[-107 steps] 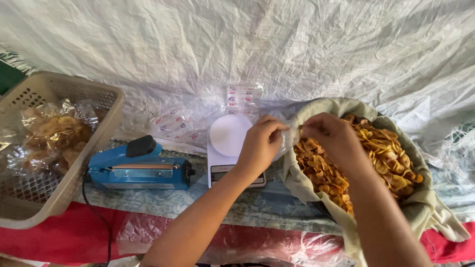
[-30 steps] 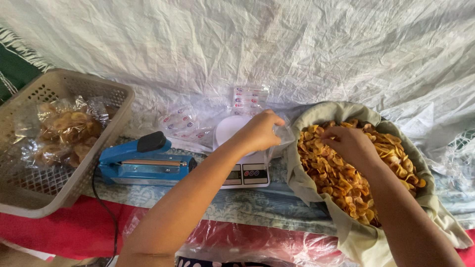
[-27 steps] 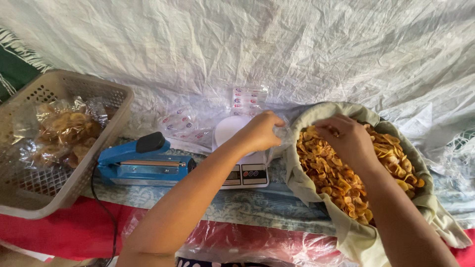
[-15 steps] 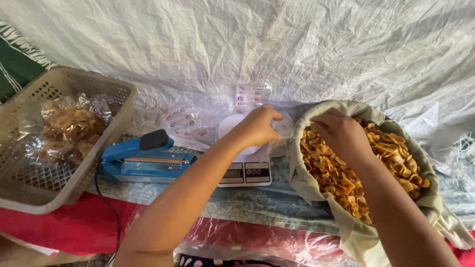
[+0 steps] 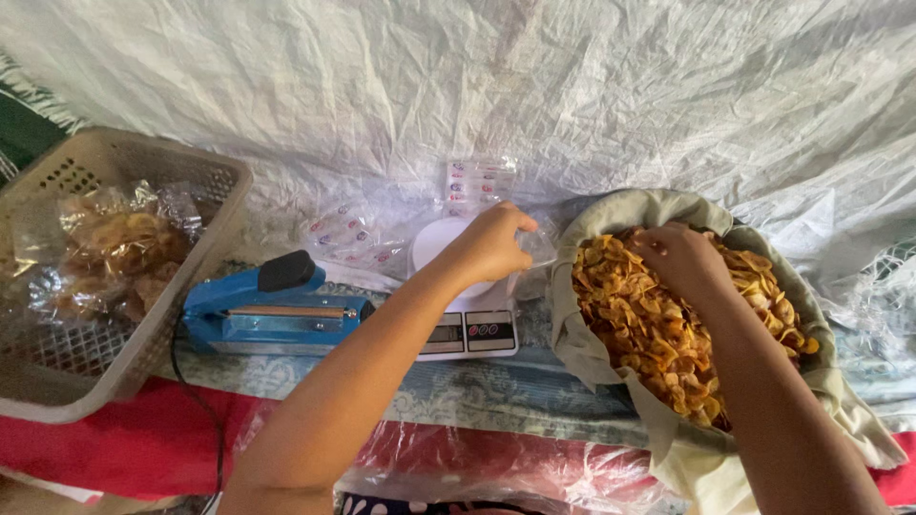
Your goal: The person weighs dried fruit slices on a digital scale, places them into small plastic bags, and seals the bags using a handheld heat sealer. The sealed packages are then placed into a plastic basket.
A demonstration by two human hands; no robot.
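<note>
The left hand [image 5: 493, 243] reaches forward from the near edge of the table, forearm stretched diagonally over the scale [image 5: 465, 324], wrist bent slightly down. Its fingers are curled and pinched on the rim of a clear plastic bag [image 5: 534, 256], which hangs between the scale and the sack; the bag is thin and hard to make out. The right hand [image 5: 679, 259] comes in from the near right corner, forearm raised, palm down, fingers bent into the heap of yellow chips [image 5: 668, 329]. Whether it has closed on any chips cannot be told, since the fingertips are sunk among them. The chips fill a cloth sack [image 5: 611, 215] with its edge rolled back, standing at the right side of the table. Left of the scale lies a blue heat sealer [image 5: 272, 310], and at the left edge a beige basket [image 5: 134, 157] holds filled bags of chips [image 5: 119, 243]. A stack of empty bags [image 5: 348, 234] lies behind the sealer, against the white sheet [image 5: 572, 86].
</note>
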